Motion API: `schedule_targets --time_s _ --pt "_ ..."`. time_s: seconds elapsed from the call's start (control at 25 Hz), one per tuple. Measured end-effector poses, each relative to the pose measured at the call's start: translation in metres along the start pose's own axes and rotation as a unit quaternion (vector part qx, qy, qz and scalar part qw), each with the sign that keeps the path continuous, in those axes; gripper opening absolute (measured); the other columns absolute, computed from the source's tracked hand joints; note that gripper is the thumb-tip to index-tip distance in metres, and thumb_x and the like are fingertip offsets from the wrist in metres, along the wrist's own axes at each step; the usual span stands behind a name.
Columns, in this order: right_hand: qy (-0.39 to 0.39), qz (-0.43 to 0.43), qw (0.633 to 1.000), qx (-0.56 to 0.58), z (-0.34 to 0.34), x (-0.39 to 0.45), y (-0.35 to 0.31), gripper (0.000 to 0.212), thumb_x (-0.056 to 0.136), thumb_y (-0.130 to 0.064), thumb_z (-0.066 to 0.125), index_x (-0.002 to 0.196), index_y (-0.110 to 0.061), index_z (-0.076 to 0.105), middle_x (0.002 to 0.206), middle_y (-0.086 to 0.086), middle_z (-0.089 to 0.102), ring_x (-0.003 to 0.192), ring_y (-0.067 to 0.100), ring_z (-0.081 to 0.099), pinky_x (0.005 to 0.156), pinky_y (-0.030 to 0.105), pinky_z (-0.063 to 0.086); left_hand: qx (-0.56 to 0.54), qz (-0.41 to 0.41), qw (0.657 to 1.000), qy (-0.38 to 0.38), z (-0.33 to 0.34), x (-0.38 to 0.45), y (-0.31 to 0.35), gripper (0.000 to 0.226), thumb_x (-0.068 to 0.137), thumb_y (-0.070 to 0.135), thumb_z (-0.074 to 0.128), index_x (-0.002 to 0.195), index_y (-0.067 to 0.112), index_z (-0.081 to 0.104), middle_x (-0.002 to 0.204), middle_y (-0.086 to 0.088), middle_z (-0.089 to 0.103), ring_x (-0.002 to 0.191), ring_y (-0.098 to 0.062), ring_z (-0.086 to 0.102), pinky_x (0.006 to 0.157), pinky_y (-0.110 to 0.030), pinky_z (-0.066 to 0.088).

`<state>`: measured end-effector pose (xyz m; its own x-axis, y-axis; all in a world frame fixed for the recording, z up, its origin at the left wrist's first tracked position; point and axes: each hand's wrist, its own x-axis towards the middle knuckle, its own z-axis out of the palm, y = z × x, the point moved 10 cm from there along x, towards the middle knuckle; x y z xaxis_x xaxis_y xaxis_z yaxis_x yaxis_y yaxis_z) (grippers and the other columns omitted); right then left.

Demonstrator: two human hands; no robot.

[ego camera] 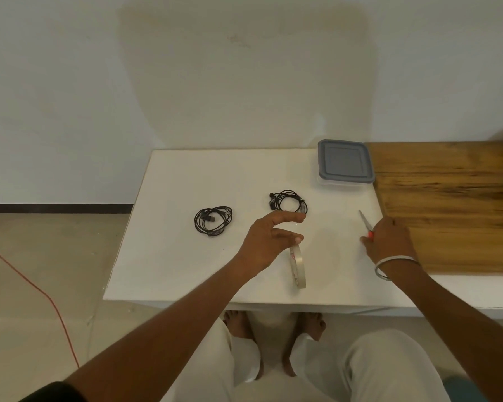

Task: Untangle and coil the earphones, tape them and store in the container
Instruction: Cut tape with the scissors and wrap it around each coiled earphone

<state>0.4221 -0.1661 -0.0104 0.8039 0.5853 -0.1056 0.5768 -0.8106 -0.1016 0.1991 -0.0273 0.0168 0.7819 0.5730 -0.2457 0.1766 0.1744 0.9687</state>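
Two black coils of earphones lie on the white worktop. One coil sits toward the left, well apart from the other coil, which lies nearer the middle and carries a pale band on its right side (it looks like tape, though it is too small to be sure).

The left hand hovers just in front of the middle coil, its fingers spread apart in a wide curve. The thumb tip touches the top of a roll of clear tape, which stands on its edge on the worktop; whether the hand truly grips the roll cannot be told.

The right hand, with a metal bangle on its wrist, rests over the red handles of a pair of scissors. The blades point away from the person, flat on the worktop. The fingers curl down around the handles.

The container, clear with a grey lid closed on it, stands at the far right corner of the white surface, just beside a wooden board.
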Motion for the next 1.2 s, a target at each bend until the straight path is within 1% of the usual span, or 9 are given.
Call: schedule_targets --time_s 0.16,0.32,0.48,0.6,0.68,0.8,0.96,1.12,1.2 --pt "-0.051 0.003 0.999 0.016 0.0 -0.001 -0.005 0.035 0.084 -0.027 0.065 0.094 0.005 0.057 0.086 0.018 0.06 0.081 0.031 0.062 0.082 0.036 0.049 0.032 0.001 0.999 0.001 0.0 0.002 0.0 0.042 0.083 0.0 0.07 0.119 0.021 0.066 0.12 0.008 0.066 0.088 -0.013 0.069 0.089 -0.027 0.052" --pt "-0.002 -0.028 0.997 0.075 -0.01 -0.006 -0.007 0.022 0.082 -0.019 0.067 0.088 0.002 0.062 0.094 0.019 0.055 0.084 0.033 0.056 0.078 0.04 0.049 0.031 0.004 0.999 0.004 0.001 0.004 0.0 0.043 0.083 0.0 0.071 0.118 0.024 0.067 0.12 0.008 0.066 0.084 -0.01 0.067 0.087 -0.025 0.052" --pt "-0.056 0.055 0.996 0.047 0.006 -0.007 0.011 0.044 0.079 -0.03 0.071 0.097 0.007 0.055 0.094 0.022 0.057 0.072 0.027 0.051 0.068 0.033 0.044 0.013 -0.006 1.0 -0.003 0.003 0.007 -0.002 0.045 0.081 -0.002 0.072 0.118 0.023 0.066 0.122 0.007 0.066 0.086 -0.015 0.069 0.089 -0.025 0.052" --pt "-0.07 0.059 0.992 0.087 0.01 -0.005 0.011 0.042 0.083 -0.032 0.064 0.092 0.009 0.061 0.083 0.02 0.061 0.065 0.027 0.055 0.062 0.029 0.041 0.019 -0.012 1.0 -0.013 0.005 0.008 -0.003 0.045 0.082 0.001 0.072 0.12 0.024 0.065 0.123 0.009 0.065 0.088 -0.014 0.069 0.087 -0.019 0.052" --pt "-0.063 0.046 0.991 0.107 0.006 -0.003 0.009 0.036 0.087 -0.028 0.061 0.089 0.007 0.063 0.082 0.019 0.063 0.067 0.025 0.055 0.066 0.029 0.041 0.0 -0.018 1.0 -0.018 0.006 0.009 -0.004 0.046 0.082 -0.002 0.071 0.122 0.021 0.065 0.121 0.009 0.065 0.087 -0.014 0.068 0.091 -0.029 0.054" --pt "-0.097 0.036 0.994 0.034 0.009 -0.006 0.009 0.036 0.087 -0.032 0.06 0.092 0.003 0.057 0.089 0.015 0.06 0.08 0.026 0.058 0.08 0.031 0.039 -0.037 -0.031 0.999 -0.024 0.008 0.012 -0.008 0.047 0.082 -0.006 0.07 0.123 0.016 0.064 0.121 0.004 0.064 0.082 -0.012 0.067 0.09 -0.038 0.056" --pt "-0.11 0.019 0.99 0.09 0.012 -0.003 0.008 0.037 0.079 -0.03 0.07 0.09 0.002 0.059 0.088 0.019 0.061 0.072 0.029 0.058 0.063 0.03 0.04 -0.058 -0.058 0.996 -0.04 0.014 0.015 -0.008 0.048 0.081 -0.008 0.07 0.124 0.012 0.062 0.121 -0.001 0.063 0.08 -0.013 0.067 0.078 -0.028 0.059" --pt "-0.039 -0.055 0.998 -0.007 0.001 -0.012 -0.003 0.038 0.085 -0.042 0.058 0.082 -0.004 0.059 0.078 0.015 0.056 0.06 0.024 0.051 0.056 0.028 0.038 -0.036 -0.09 0.993 -0.062 0.024 0.019 -0.009 0.048 0.082 -0.01 0.068 0.125 0.009 0.061 0.121 -0.002 0.061 0.074 -0.009 0.068 0.068 -0.02 0.056" --pt "-0.06 -0.051 0.997 -0.027 0.005 -0.01 -0.003 0.045 0.086 -0.045 0.056 0.069 -0.003 0.059 0.067 0.013 0.054 0.055 0.023 0.049 0.056 0.027 0.036 -0.029 -0.106 0.991 -0.081 0.028 0.02 -0.011 0.047 0.083 -0.009 0.067 0.126 0.009 0.061 0.123 -0.002 0.06 0.074 -0.007 0.068 0.069 -0.019 0.056"
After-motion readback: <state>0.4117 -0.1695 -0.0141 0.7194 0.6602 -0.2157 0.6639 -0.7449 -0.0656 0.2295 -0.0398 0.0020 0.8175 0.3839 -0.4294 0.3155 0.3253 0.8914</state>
